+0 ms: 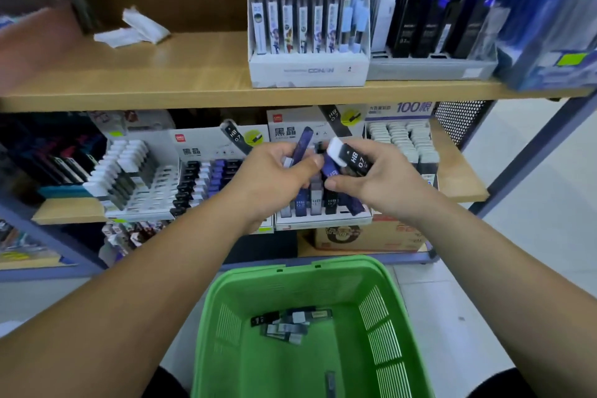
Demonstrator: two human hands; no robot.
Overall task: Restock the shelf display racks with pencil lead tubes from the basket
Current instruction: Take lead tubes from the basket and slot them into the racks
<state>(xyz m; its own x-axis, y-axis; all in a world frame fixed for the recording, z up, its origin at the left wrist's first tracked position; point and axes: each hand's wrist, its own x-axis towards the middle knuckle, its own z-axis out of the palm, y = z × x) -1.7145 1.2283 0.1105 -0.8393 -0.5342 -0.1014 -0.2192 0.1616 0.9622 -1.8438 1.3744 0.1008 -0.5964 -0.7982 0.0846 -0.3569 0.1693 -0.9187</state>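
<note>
The left hand [274,178] covers the lower end of a purple tube [302,144]. The right hand [378,178] hides how many tubes it grips besides the black tube [352,158]. Both hands block much of the display rack [323,220] behind them. The green basket [397,317] runs off the bottom edge, and the print on the tubes [287,323] inside it is too blurred to read. The blue packs [549,19] at upper right are smeared.

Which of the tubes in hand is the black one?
The white-capped tube marked HB 0.7, held in the right hand. The left hand grips a purple tube instead.
</note>
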